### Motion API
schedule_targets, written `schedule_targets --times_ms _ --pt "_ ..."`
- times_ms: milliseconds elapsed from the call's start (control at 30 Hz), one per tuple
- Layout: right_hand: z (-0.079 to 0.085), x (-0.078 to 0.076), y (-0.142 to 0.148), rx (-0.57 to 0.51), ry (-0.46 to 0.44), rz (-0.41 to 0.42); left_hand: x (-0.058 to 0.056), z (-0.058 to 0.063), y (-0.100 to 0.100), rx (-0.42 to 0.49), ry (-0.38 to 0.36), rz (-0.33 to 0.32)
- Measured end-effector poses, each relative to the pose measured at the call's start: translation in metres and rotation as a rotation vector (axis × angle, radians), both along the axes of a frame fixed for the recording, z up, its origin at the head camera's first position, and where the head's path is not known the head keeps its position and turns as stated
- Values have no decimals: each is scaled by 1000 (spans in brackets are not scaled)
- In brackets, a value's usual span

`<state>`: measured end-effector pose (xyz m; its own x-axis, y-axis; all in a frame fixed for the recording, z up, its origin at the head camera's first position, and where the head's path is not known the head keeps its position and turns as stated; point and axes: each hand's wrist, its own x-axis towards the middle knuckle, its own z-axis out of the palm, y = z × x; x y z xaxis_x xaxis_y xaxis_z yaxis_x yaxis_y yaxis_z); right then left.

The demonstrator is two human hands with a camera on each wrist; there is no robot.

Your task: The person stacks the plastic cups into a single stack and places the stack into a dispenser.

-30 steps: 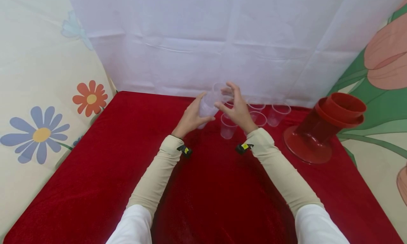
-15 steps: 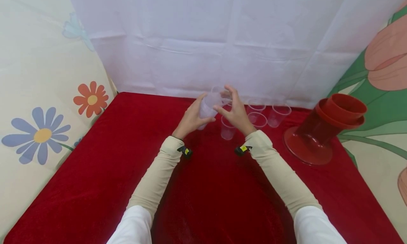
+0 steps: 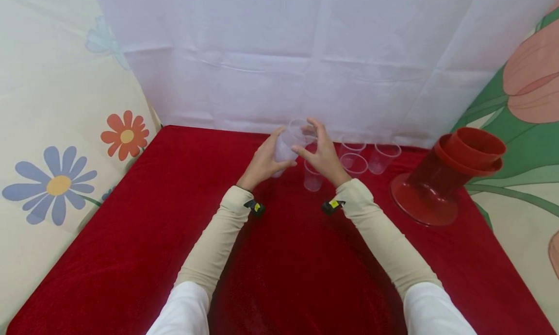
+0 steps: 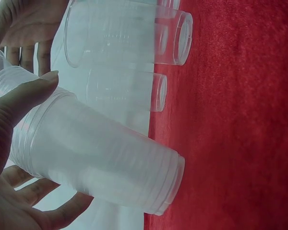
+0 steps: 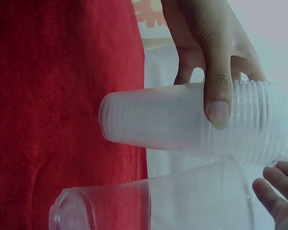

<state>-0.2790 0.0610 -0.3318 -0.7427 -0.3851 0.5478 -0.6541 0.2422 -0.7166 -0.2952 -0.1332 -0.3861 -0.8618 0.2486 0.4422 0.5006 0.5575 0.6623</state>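
**Watching for a Slip or a Topple**

Through the head camera I see the left hand [image 3: 263, 163] wrapped round a stack of nested clear cups [image 3: 285, 151], its thumb across the sides near the rims. The stack leans, mouths tipped up toward the right hand [image 3: 323, 156]. That hand curves about the mouth end, thumb and fingers apart; I cannot tell whether it pinches a rim or merely sits beside one, because the clear plastic hides contact from me. Several single cups [image 3: 379, 163] stand on the red cloth [image 3: 305, 272], with the front cup [image 3: 313, 182] just below the right hand in my view.

I judge clinging to be the main risk: if the nested cups stick, a pull at the mouth end could free two together or drag the stack through the left hand. Squeezing too hard could buckle thin walls and jam them tighter. A low right wrist could also knock the front cup over. The red stand [image 3: 430, 178] is well apart, so it worries me less.
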Motion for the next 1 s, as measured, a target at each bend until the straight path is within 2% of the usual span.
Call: schedule_targets --times_ms 100,300,367,567,1000 --pt "-4 -4 0 10 10 -3 0 0 0 -1 3 0" --pt "-29 -29 4 20 22 -10 0 0 1 3 13 -6" --pt "-32 -32 5 18 28 -9 0 -1 1 7 19 -11" --pt "-35 -33 6 40 51 -7 -1 -1 1 13 24 -20" --pt "-35 -31 6 110 -14 -18 0 -1 1 8 19 -12"
